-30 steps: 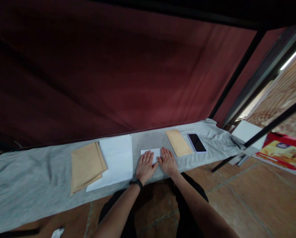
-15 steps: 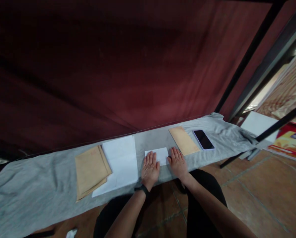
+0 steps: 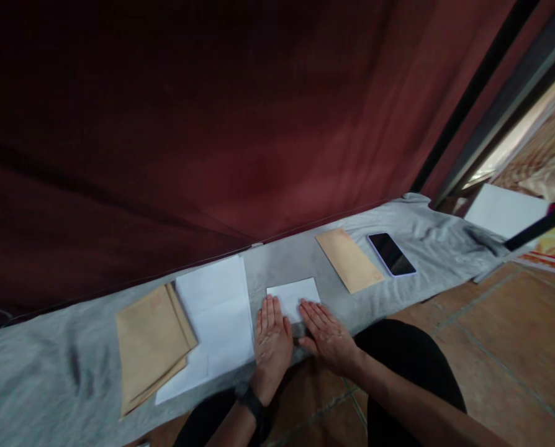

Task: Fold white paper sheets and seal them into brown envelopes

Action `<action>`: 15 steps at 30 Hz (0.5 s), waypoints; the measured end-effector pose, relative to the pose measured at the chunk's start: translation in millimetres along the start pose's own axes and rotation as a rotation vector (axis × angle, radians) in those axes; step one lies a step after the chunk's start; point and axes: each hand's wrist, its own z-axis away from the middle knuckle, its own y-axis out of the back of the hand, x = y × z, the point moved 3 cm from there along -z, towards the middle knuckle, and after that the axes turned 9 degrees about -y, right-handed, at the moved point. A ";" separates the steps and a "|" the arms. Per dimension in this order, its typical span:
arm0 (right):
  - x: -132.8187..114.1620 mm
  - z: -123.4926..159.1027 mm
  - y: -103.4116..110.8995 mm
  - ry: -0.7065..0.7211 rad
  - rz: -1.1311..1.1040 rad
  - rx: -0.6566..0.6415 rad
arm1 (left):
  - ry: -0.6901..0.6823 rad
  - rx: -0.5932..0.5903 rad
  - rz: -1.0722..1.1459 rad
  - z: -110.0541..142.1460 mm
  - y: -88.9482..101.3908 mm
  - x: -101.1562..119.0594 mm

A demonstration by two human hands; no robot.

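A small folded white paper (image 3: 296, 294) lies on the grey cloth (image 3: 49, 366) in front of me. My left hand (image 3: 272, 341) lies flat with fingers stretched out, its fingertips on the paper's near left edge. My right hand (image 3: 326, 335) also lies flat and open, its fingertips touching the paper's near right edge. Neither hand holds anything. A black band sits on my left wrist.
A white sheet stack (image 3: 212, 316) and brown envelopes (image 3: 149, 338) lie to the left. One brown envelope (image 3: 349, 259) and a dark phone (image 3: 392, 254) lie to the right. A dark red curtain (image 3: 212, 124) hangs behind; tiled floor lies below.
Both hands have slid back toward me, uncovering more of the folded paper. The right hand has come in closer to the left. The view has shifted.
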 end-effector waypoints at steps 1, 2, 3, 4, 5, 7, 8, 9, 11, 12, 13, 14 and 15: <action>5.7 1.6 2.2 -0.009 0.024 -0.005 | 0.002 0.022 0.014 1.7 1.6 -1.6; 11.8 3.3 4.7 -0.025 0.047 -0.009 | 0.004 0.040 0.026 3.6 3.1 -3.0; 18.0 5.0 7.2 -0.049 0.067 -0.008 | 0.005 0.053 0.035 5.6 4.5 -4.2; 23.9 6.9 9.6 -0.079 0.084 -0.002 | 0.005 0.061 0.041 7.4 5.9 -5.2; 29.4 8.6 11.8 -0.110 0.094 0.005 | 0.008 0.067 0.043 8.8 7.7 -6.0; 38.0 10.4 15.6 -0.177 0.097 0.021 | 0.020 0.086 0.044 9.2 13.0 -6.5; 40.8 10.0 17.4 -0.210 0.089 0.029 | 0.024 0.094 0.047 7.8 16.4 -5.7; 42.6 8.3 19.1 -0.242 0.073 0.035 | 0.022 0.099 0.055 5.3 20.1 -4.0; 42.1 1.2 22.6 -0.295 0.016 0.039 | -0.029 0.088 0.091 -2.3 25.8 3.5; 39.6 -4.0 23.9 -0.306 -0.028 0.031 | -0.077 0.070 0.116 -6.8 26.8 8.9; 35.8 -10.0 24.5 -0.303 -0.079 0.014 | -0.134 0.051 0.142 -11.0 26.2 14.9; 30.8 -16.3 24.3 -0.290 -0.134 -0.012 | -0.189 0.035 0.164 -14.6 23.8 20.8; 25.3 -22.5 23.2 -0.271 -0.186 -0.046 | -0.239 0.022 0.180 -17.4 19.6 26.2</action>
